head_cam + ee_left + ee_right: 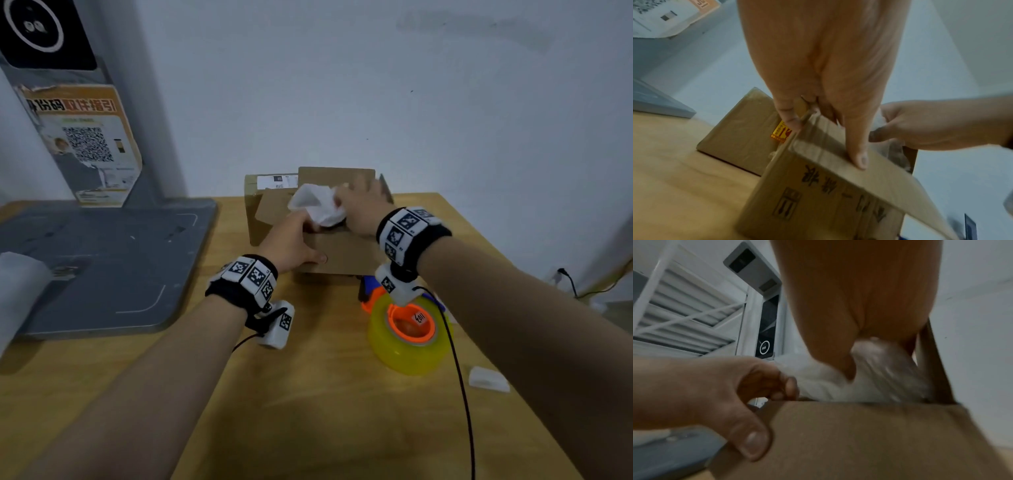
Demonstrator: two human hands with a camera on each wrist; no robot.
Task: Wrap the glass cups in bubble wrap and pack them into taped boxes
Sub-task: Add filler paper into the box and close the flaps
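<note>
Holding flap: left hand (291,240) grips the front flap of the open box (342,253), thumb on top.
Bundle: wrapped cup (317,204) at the box mouth.
Right hand (363,205): clutches the bundle.
Tape roll (409,346): near the box, on the table (308,411).

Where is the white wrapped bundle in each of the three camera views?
Head: wrapped bundle upper centre, over the open box.
Left wrist: a sliver at right-centre, behind the right hand.
Right wrist: centre, just above the box's near flap.
Shared landmark: the left hand's thumb on that flap.
</note>
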